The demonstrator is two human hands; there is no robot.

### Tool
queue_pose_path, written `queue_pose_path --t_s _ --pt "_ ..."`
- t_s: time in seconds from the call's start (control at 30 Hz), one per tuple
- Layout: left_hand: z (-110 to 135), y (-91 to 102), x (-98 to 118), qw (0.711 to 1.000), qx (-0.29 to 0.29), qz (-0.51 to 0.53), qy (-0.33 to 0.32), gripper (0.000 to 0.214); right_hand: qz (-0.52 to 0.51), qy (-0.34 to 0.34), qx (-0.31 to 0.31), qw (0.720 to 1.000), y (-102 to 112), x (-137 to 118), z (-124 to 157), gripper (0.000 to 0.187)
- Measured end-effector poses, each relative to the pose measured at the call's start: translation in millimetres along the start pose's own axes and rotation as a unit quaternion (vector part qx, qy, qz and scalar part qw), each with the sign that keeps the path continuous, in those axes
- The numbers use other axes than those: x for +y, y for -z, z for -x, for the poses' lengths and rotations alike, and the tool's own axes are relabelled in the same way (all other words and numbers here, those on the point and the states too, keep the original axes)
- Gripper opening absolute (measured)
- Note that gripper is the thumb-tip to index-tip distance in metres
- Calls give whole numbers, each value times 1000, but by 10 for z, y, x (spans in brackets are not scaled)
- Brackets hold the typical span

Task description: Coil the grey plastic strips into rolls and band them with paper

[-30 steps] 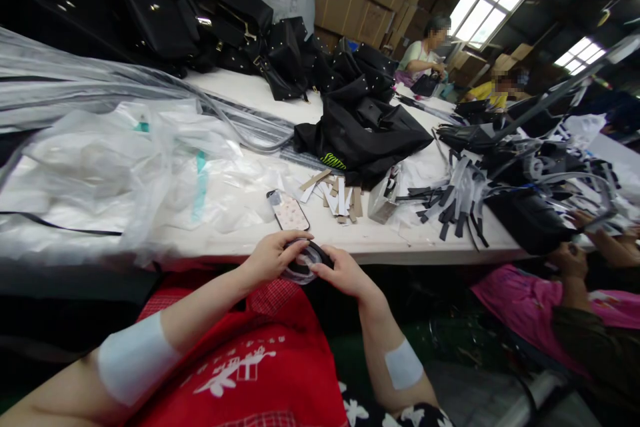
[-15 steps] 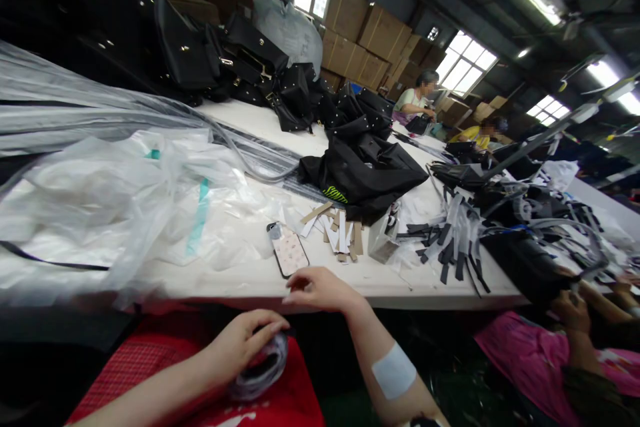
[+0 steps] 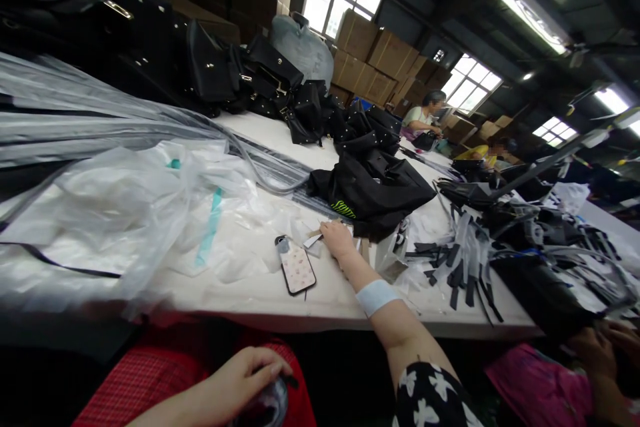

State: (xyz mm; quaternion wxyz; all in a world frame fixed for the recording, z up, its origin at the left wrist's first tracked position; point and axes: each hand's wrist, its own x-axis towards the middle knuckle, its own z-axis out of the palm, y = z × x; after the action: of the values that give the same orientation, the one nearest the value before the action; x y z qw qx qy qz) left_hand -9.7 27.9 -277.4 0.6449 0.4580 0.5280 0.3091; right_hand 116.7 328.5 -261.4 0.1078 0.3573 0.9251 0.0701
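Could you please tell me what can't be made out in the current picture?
All in the head view:
Lower part of the roll at the left hand: cut off by the bottom edge.
Whether the right hand has gripped any of the strips: hidden by the hand itself.
Green lettering on the black cloth: too small and blurred to read.
The phone's underside: hidden by its patterned upper side.

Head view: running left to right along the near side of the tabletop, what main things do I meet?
Whitish plastic sheeting → phone in a patterned case → right hand → black-ended strips → black bag-like piece.
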Motion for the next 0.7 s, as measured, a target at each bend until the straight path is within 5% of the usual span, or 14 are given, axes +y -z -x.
queue_pose_path --t_s 0.33,0.6,0.7 --pt "63 -64 218 998 -31 -51 -21 48 7 13 -13 1000 29 173 250 25" --pt "57 -120 233 992 -32 -114 -46 38 -13 -139 92 986 151 362 567 31" --pt "59 -136 254 990 -38 -133 -38 38 -78 -84 163 980 58 276 824 29"
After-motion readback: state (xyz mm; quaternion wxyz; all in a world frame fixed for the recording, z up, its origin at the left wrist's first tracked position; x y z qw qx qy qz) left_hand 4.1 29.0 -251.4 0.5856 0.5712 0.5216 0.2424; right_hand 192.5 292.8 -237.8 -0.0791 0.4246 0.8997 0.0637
